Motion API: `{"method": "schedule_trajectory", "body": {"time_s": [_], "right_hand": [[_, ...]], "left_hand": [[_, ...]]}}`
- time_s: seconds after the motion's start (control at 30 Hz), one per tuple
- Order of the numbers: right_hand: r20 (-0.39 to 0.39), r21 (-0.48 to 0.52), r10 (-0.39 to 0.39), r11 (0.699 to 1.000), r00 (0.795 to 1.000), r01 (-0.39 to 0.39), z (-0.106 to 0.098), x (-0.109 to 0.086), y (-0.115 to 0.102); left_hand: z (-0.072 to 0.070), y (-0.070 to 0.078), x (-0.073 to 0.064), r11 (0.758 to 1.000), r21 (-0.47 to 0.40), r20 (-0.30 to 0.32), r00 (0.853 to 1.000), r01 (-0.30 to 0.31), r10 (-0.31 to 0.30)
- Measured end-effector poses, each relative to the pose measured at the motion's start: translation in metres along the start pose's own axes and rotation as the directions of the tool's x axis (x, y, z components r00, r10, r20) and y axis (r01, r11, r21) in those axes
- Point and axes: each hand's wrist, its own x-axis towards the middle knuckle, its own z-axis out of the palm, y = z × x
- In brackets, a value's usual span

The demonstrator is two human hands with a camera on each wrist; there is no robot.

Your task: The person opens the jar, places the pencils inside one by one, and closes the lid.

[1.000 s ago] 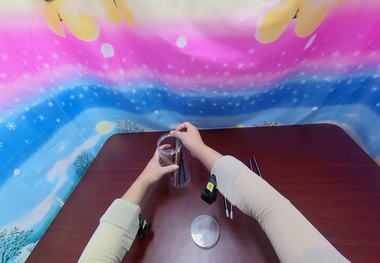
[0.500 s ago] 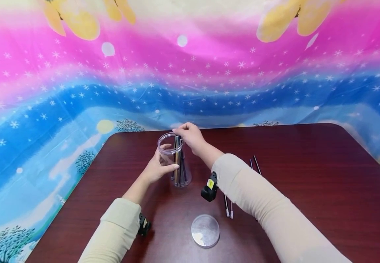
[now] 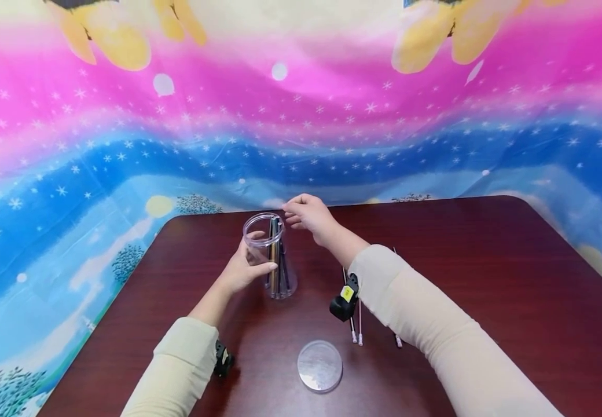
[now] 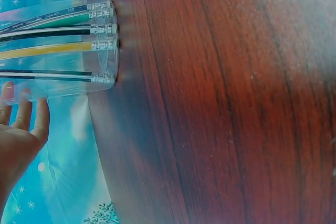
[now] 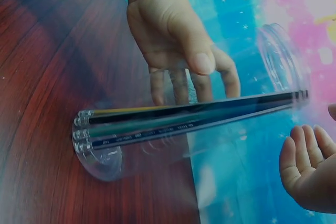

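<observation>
A clear plastic jar [image 3: 262, 242], without a lid on it, stands upright on the table near the back edge. My left hand [image 3: 243, 268] grips its side, thumb in front and fingers round the far wall. Several pencils [image 5: 178, 116] lean together inside; the left wrist view shows pencils [image 4: 52, 51] with metal-banded ends at the jar's bottom. Just right of the rim, my right hand [image 3: 311, 219] hovers apart from the jar. In the right wrist view that hand [image 5: 312, 177] has loosely bent fingers and nothing in them.
A round clear lid [image 3: 319, 366] lies flat on the dark red wooden table [image 3: 488, 278] at the front. Several loose pencils [image 3: 360, 324] lie to the right, partly hidden under my right sleeve [image 3: 415, 301]. A printed cloth [image 3: 301, 133] hangs behind the table.
My right hand has let go of the pencils' tops at the jar's rim and drawn away to the right. The left hand keeps its grip; the view has shifted slightly.
</observation>
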Motion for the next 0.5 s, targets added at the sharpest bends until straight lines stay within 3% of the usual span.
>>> {"method": "schedule_trajectory", "body": {"time_s": [0.5], "right_hand": [[0.025, -0.025, 0.025, 0.999, 0.999, -0.025, -0.051, -0.028, 0.005]], "left_hand": [[0.001, 0.001, -0.002, 1.0, 0.012, -0.008, 1.0, 0.006, -0.006]]}}
